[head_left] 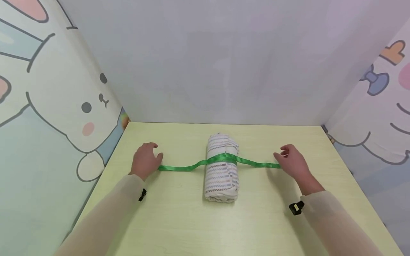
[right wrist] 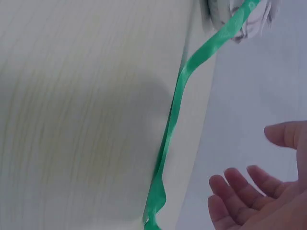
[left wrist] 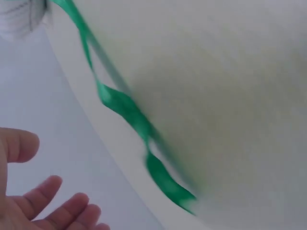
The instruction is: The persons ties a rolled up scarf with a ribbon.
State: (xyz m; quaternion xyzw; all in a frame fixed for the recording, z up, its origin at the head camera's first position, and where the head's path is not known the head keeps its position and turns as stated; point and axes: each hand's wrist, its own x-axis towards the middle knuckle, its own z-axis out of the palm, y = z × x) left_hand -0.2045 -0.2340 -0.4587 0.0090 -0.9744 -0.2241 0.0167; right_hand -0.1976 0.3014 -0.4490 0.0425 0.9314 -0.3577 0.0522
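"Since the green ribbon [head_left: 222,157] runs over the middle of the rolled cloth [head_left: 220,181], how far along would you call it?"

"Partway, I'd judge. The cloth is rolled up and lies mid-bench, its length running near to far, and the ribbon goes across its top and down both sides. That much looks done."

"And what is left?"

"The ends, by my reading. The left tail [head_left: 180,169] trails out to the left and the right tail [head_left: 259,164] to the right, both loose, and no bow stands on top. Whether the strands are knotted where they meet on the roll — I can't tell."

"Does either hand have hold of a tail?"

"No. The left hand [head_left: 146,160] is just beyond the left tail, thumb spread wide from the fingers; its wrist view shows nothing between them. The right hand [head_left: 293,163] is just by the far end of the right tail, thumb and fingers wide apart too, with nothing held."

"Give me the count, then."

"One rolled cloth, one ribbon with two tails, one pale yellow bench [head_left: 179,220]. Two hands, two beige sleeves [head_left: 102,217] — one on each arm — and two small black devices [head_left: 296,208], one at each wrist. On the left panel, one large cartoon rabbit [head_left: 61,96]."
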